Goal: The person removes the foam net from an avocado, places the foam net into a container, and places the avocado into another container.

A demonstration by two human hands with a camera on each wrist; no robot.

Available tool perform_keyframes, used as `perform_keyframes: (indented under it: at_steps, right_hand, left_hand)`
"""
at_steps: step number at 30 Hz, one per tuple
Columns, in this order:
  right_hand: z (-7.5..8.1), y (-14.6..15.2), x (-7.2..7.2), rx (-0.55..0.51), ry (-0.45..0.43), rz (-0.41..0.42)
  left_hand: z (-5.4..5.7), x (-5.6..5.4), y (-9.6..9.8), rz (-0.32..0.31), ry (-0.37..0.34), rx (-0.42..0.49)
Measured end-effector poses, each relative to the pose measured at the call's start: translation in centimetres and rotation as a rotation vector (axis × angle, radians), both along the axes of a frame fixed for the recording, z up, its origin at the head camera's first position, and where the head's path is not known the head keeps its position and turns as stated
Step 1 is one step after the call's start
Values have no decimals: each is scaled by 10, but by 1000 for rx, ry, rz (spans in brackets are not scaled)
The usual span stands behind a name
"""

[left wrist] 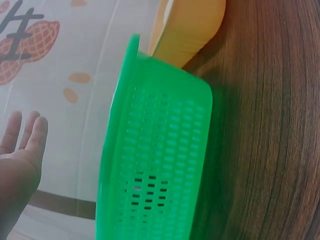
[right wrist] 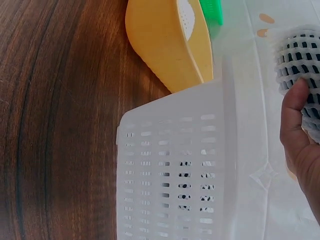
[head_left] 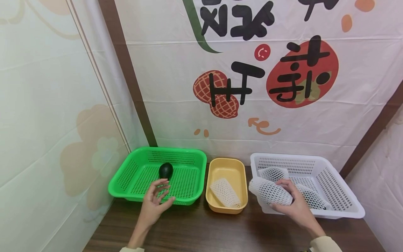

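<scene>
My right hand (head_left: pixel 294 203) grips a white foam net sleeve (head_left: pixel 271 191) above the left side of the white basket (head_left: pixel 344 194); a dark thing shows through its mesh in the right wrist view. The thumb lies against the net. More net-wrapped dark things (head_left: pixel 311 196) lie in that basket, partly hidden by the hand. Over the near rim of the green basket (head_left: pixel 126 169), my left hand (head_left: pixel 154 202) is held with fingers apart and loosely bent, holding nothing. Just beyond its fingertips, a dark, shiny, egg-shaped avocado (head_left: pixel 165 170) lies in the green basket.
Between the two baskets stands a yellow tray (head_left: pixel 226 210) with a flat foam net (head_left: pixel 225 192) inside. All three containers stand on a dark wooden table (head_left: pixel 201 232), close to a printed fabric wall (head_left: pixel 176 115). More fabric closes off the left and right sides.
</scene>
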State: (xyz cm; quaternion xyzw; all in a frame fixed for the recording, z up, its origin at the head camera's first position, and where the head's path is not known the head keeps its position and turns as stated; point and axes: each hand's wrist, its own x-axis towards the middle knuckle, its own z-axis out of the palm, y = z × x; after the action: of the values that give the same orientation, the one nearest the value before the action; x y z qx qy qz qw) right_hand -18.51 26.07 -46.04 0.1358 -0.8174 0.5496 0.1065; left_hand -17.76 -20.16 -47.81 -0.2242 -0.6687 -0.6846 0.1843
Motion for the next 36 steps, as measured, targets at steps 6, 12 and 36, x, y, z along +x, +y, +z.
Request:
perform_keyframes:
  at_steps: [6,12,36]
  right_hand:
    - [-4,-2,1,7,2,7]
    - [-4,-5,2,-11,40,35]
    - [-5,-19,12,-93,14,128]
  left_hand:
    - [0,2,6,-43,12,3]
    - [0,3,10,-53,28,0]
    - [-1,11,30,-138,24,-19]
